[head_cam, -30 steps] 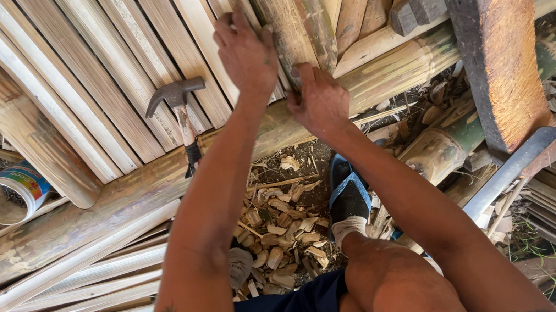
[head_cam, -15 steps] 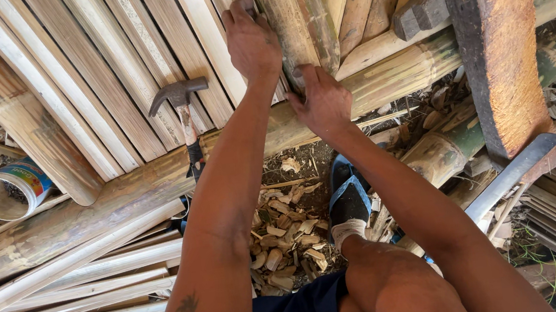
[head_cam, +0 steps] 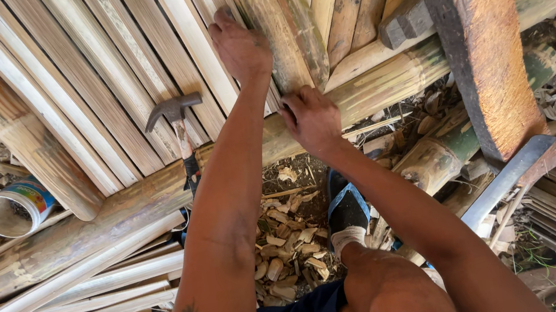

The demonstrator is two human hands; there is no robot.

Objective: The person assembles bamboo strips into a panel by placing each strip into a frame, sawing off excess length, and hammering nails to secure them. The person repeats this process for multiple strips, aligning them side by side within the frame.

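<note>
Since the left hand (head_cam: 240, 48) lies flat on the bamboo slat (head_cam: 279, 27) and the right hand (head_cam: 312, 119) curls its fingers round the slat's lower end at the crossbeam (head_cam: 383, 81), honestly splinters look likely, or that hammer (head_cam: 176, 119) sliding off.

We cannot see our right hand's (head_cam: 313, 121) fingertips, tucked under the bamboo slat (head_cam: 279, 27). Our left arm hides the hammer's (head_cam: 176, 119) lower handle, and the slats run past the top edge.
</note>
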